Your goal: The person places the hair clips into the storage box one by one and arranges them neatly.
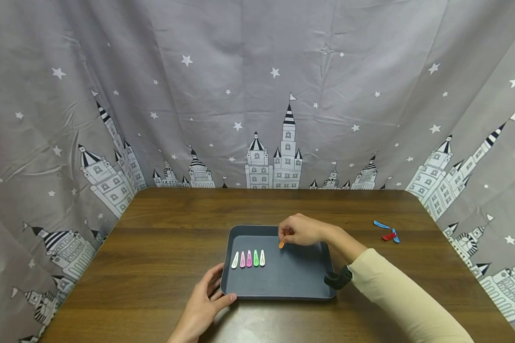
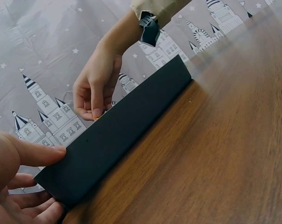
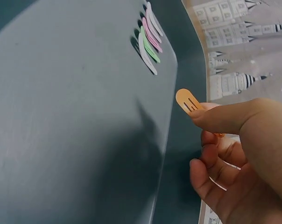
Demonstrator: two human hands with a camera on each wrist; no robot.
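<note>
"Orange clip (image 3: 186, 99): location?"

"Above the tray (image 1: 279, 286), pinched between thumb and fingers of the right hand (image 1: 301, 229)."

"Left hand (image 1: 203, 301)?"

"Thumb and fingers gripping the tray's near left corner."

"Others?"

"Five clips (image 1: 249, 258) lined up on the tray; red clip (image 1: 388, 237), blue clips (image 1: 381, 224) on the table (image 1: 154, 262)."

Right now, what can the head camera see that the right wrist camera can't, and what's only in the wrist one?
Only the head view shows the left hand gripping the tray's corner, the black wristband, and the two blue clips and red clip on the table.

Only the right wrist view shows the dark slots in the orange clip clearly.

Both show the right hand pinching that clip, the tray, the row of clips and the castle curtain.
</note>
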